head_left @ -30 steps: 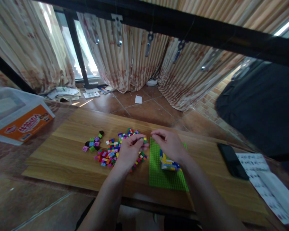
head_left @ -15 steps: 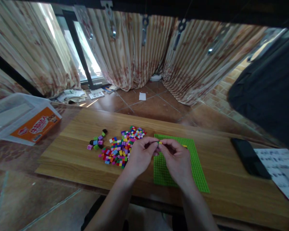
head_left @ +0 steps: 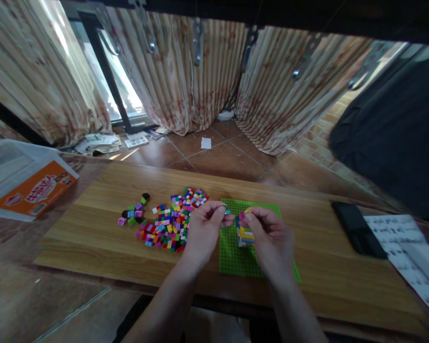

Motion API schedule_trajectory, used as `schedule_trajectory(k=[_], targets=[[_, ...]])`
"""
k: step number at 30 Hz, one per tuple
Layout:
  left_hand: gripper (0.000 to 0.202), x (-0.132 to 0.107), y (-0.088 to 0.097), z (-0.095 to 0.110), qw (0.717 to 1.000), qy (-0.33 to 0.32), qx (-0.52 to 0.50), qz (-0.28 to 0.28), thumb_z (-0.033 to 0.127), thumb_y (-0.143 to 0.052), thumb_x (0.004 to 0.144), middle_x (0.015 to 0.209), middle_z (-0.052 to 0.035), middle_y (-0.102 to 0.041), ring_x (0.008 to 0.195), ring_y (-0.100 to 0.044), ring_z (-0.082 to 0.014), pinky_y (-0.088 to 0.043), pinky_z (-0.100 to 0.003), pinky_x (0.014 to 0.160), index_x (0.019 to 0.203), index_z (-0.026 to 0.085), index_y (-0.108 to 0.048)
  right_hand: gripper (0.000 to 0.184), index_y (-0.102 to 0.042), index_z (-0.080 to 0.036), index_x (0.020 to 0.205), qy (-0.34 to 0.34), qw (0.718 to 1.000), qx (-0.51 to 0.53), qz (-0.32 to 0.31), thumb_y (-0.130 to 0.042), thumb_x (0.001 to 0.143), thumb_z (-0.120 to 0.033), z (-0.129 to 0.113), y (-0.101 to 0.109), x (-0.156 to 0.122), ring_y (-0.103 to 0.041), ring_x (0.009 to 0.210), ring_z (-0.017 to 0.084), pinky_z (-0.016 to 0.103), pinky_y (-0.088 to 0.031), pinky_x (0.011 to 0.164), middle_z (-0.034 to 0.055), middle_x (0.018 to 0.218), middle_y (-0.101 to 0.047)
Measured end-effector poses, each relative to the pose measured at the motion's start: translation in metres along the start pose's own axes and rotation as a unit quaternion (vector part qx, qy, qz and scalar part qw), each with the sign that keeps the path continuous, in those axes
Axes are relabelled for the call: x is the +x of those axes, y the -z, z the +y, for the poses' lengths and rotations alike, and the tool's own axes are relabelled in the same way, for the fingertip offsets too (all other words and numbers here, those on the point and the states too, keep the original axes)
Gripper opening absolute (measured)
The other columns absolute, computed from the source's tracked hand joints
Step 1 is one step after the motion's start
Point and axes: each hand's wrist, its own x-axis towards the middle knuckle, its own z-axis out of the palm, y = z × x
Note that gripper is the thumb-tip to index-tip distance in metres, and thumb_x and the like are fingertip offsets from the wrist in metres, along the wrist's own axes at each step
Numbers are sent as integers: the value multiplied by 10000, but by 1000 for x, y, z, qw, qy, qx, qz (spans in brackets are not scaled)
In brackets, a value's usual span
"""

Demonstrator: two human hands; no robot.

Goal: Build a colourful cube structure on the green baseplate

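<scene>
My left hand [head_left: 204,228] is closed in a pinch, with a small teal-green toy brick [head_left: 228,212] showing at its fingertips, above the left part of the green baseplate [head_left: 232,259]. Facing it, my right hand [head_left: 274,236] pinches a yellow toy brick [head_left: 248,210] between thumb and forefinger. Just below those fingertips a built block of yellow, white and blue bricks [head_left: 246,234] stands on the baseplate, partly covered by the right hand. A magenta brick [head_left: 242,216] shows beside the thumb; whether it is held or part of the build, I cannot tell.
A heap of mixed toy bricks [head_left: 171,221] lies left of the baseplate, with a smaller group of bricks [head_left: 132,214] farther left. A clear plastic box [head_left: 32,190] stands at the far left. At the right lie a black phone [head_left: 357,231] and printed paper [head_left: 396,238].
My hands, earlier touching at the fingertips, have come apart, each now with a brick. The built block between them has come into sight. The whole view has shifted slightly.
</scene>
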Motion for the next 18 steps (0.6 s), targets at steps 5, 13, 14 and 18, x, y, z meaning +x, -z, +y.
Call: schedule_trajectory(k=[5,13,14,18], targets=[[76,7,14,3,991,3,137,-6,222,-631,762,726,-6,-663,620,-661,-137,-545,-262,613,795,156,-649,167,-661,-192,781,-29,995,87,24,-748,710,-314,1,10,7,-648,616,143,260,-530,569,6,697,-676],[131,13,32,-4,922,-103,374,-22,213,-544,821,746,-26,-688,695,-663,-180,-503,-280,643,791,197,-670,270,-703,-196,986,-23,998,-4,50,-652,781,-363,16,35,18,-653,686,161,295,-535,610,40,836,-706],[140,13,32,-4,910,-108,400,-21,204,-537,823,743,-29,-689,695,-657,-182,-493,-280,643,793,197,-673,271,-703,-189,986,-9,998,-42,47,-623,806,-376,17,37,18,-660,722,172,307,-538,636,59,875,-715],[170,11,29,3,862,-116,493,-24,157,-508,832,751,-46,-691,703,-637,-188,-449,-287,649,787,180,-670,258,-676,-183,967,13,993,-108,36,-580,847,-391,19,39,18,-676,757,190,335,-547,703,73,883,-723]])
